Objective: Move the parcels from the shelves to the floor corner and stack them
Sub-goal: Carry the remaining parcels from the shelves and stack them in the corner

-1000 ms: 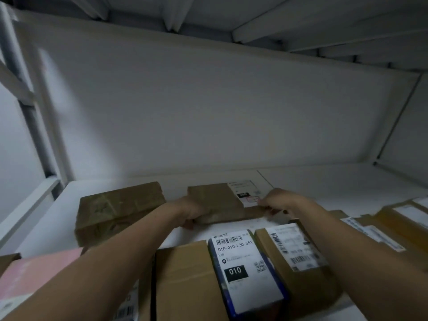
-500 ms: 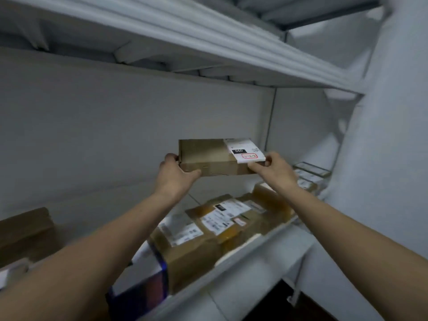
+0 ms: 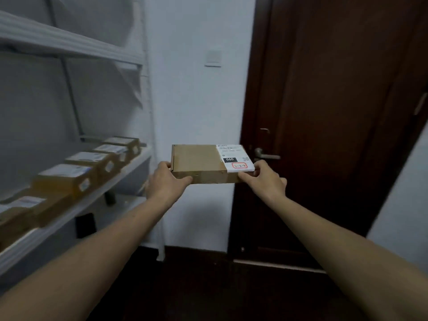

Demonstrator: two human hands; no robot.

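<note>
Both hands are clamped on the flat parcel [image 3: 203, 163]: left hand [image 3: 166, 181] curled round its left end, thumb along the front edge, right hand [image 3: 266, 179] pinching the right front corner. It's level, long axis left-right, label [image 3: 234, 156] up, right of the shelf [image 3: 97, 195], with the door [image 3: 324, 112] behind.

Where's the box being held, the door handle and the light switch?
held box [image 3: 196, 158]: head view, bare cardboard top.
door handle [image 3: 268, 156]: head view, metal lever.
light switch [image 3: 213, 57]: head view, plate's middle.
</note>
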